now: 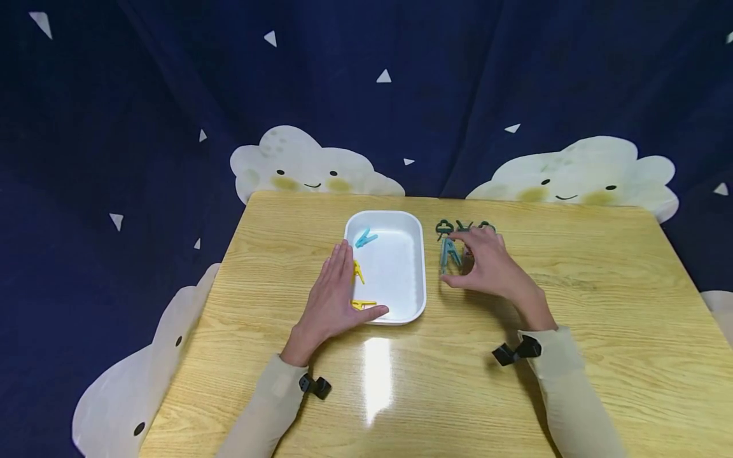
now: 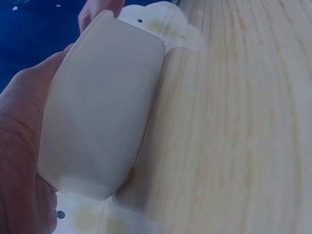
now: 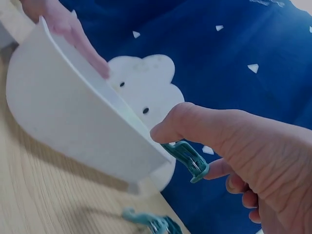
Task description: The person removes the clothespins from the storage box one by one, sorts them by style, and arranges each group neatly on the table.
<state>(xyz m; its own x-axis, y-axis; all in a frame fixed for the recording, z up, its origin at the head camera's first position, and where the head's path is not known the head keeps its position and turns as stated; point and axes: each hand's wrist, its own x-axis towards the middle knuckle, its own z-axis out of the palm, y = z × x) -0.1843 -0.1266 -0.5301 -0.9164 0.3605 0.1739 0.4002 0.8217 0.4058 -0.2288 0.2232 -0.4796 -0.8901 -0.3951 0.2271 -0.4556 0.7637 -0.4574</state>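
My left hand point(image 1: 332, 292) rests along the left rim of a white tray point(image 1: 422, 267), fingers straight and thumb spread over its near edge. Inside the tray lie a light-blue clothespin point(image 1: 365, 238) and two yellow clothespins point(image 1: 358, 272), partly covered by the left hand. To the right of the tray, my right hand point(image 1: 487, 262) pinches a teal clothespin point(image 3: 190, 160) lengthwise between thumb and fingertip. In the right wrist view, another teal clothespin point(image 3: 153, 223) lies on the table below. The left wrist view shows the tray's outer wall point(image 2: 105, 102) close to the left palm.
A row of dark green shaped clips point(image 1: 444, 228) lies just beyond the right hand, partly hidden by it. Everything stands on a light wooden table point(image 1: 595, 286). Behind its far edge hangs a dark blue curtain point(image 1: 343, 83) with white clouds and triangles.
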